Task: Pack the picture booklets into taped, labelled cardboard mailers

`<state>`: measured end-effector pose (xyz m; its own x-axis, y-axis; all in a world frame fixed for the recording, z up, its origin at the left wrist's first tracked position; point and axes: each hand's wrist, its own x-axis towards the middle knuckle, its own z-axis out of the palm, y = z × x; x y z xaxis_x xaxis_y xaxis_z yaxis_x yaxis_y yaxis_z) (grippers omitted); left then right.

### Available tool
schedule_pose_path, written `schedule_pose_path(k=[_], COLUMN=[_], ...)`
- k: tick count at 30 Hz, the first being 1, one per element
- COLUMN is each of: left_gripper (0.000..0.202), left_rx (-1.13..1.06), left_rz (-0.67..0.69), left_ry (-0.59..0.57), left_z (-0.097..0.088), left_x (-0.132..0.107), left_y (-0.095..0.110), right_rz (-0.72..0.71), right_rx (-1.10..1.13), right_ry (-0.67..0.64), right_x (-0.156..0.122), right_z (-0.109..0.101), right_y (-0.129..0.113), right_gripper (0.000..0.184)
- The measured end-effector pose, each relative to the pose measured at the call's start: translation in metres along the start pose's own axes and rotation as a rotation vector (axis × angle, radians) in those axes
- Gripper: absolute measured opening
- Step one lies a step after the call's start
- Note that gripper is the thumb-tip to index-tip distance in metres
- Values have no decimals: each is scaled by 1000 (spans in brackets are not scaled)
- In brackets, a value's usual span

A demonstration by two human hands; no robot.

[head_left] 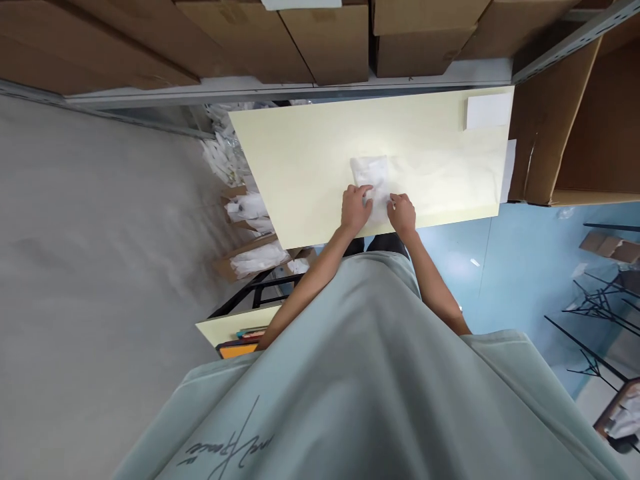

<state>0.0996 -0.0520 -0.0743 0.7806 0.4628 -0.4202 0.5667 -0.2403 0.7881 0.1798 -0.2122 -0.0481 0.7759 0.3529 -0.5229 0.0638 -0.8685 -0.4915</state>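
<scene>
A flat white packet, soft and slightly wrinkled like thin plastic or tissue, lies on the pale yellow tabletop in front of me. At its left side is my left hand, with curled fingers and the thumb gripping the packet's edge. My right hand pinches the opposite edge, thumb against bent fingers. The lower part of the packet runs between both hands toward the table's near edge. What is inside it cannot be made out.
A small stack of white sheets or cards sits at the table's far right corner. Brown cartons line the shelf behind. An open cardboard box stands at right. Left of the table are boxes of white bags.
</scene>
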Motion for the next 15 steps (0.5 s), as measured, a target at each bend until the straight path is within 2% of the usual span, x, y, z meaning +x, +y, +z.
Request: schedule_pose_path(k=[2,4,7,11,13,15], left_gripper=[39,38,40,34,28,25], left_rx=[13,-19,-123,-223,-234,-231], left_rz=[3,-42,-230,-446,-477,-451], left_ry=[39,128,272,288,303,322], left_z=[7,11,13,13,12,12], left_x=[4,6,11,15,15,12], left_y=[2,3,5,12,19,28], right_rz=[-16,-88,-170,-199,-224,-231], right_rx=[-22,-33,-69,-100,-94,-94], right_ry=[8,-3,-87,-195,-201,-206], right_x=[6,8,9,11,14,20], right_z=[-5,-8,-8,-8,-13,-22], right_y=[6,6,1,-1,1,5], right_gripper=[43,53,56,58,59,59])
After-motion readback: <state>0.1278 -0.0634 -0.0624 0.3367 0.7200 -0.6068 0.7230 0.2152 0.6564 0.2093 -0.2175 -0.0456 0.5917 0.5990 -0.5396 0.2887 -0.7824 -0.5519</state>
